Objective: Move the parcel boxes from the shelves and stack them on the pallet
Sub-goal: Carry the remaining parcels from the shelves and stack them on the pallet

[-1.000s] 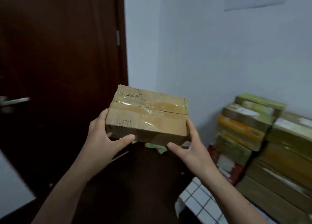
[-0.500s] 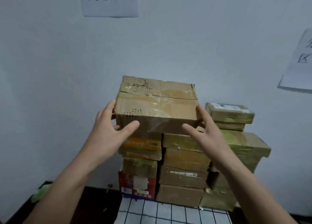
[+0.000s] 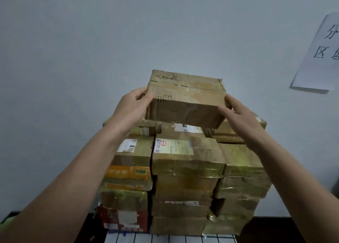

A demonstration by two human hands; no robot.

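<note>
Left hand and right hand grip the taped cardboard parcel by its ends. It is mid-frame, over the parcel stack

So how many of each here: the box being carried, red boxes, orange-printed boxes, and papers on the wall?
Brown box, gripped by left hand and right hand: 1
Red box: 1
Orange-printed box: 1
Papers on the wall: 2, one just a sliver at the top edge
Total: 5

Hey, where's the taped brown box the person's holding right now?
Centre of the head view, the taped brown box is gripped between the left hand and right hand, above the parcel stack against the wall.
</note>
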